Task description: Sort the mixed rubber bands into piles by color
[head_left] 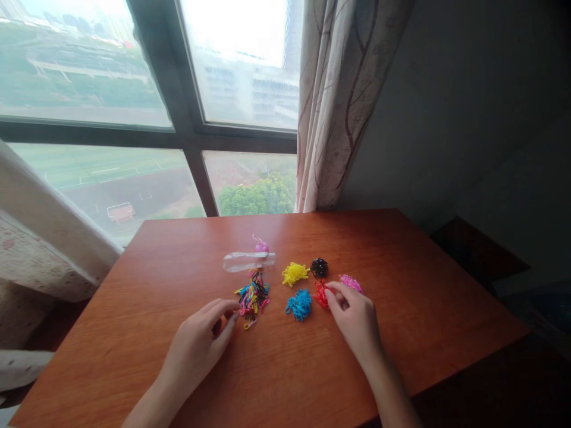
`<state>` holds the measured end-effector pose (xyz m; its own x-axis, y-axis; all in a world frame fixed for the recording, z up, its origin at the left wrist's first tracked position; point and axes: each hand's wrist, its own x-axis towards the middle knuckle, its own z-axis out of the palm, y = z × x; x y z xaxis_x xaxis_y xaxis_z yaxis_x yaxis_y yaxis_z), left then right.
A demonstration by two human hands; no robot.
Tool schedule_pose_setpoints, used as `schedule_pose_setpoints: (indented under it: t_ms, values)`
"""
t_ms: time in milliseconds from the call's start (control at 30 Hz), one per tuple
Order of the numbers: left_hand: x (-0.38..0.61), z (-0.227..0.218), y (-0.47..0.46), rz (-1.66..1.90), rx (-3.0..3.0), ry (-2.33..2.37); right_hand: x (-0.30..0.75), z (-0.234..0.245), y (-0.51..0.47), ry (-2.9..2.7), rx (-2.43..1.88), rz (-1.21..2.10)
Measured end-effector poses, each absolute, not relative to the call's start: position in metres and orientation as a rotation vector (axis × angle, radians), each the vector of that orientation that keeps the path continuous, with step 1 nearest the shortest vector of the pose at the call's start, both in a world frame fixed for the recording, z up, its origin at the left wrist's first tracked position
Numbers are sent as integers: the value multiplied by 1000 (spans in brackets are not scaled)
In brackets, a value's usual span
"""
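On a reddish wooden table [423,297] lie small elastic bands sorted by colour. A mixed-colour heap [253,295] sits left of centre, with a yellow pile [295,273], a black pile [319,267], a blue pile [299,304], a red pile [320,293] and a pink pile [351,282] to its right. My left hand [203,342] rests on the table, its curled fingertips touching the lower edge of the mixed heap. My right hand [354,321] has its fingers pinched at the red pile, beside the pink one. What the pinch holds is too small to tell.
A clear plastic bottle [247,261] lies on its side behind the mixed heap, with a small pink cap [262,245] just beyond it. Windows and a patterned curtain [343,101] stand behind the table. A dark low surface [477,249] is off the right edge.
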<state>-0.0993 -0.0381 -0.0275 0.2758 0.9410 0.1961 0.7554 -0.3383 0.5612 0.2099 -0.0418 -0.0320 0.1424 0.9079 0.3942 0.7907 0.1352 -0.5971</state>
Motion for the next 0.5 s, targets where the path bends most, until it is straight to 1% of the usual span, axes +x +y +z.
schedule_pose_setpoints:
  t_ms: [233,500]
  values:
    - [-97,-27,-39,658,2189,1541,227,-30,4,-1731,-1789,116]
    - [-99,-28,-41,622,2172,1544,223,-32,21,-1727,-1861,77]
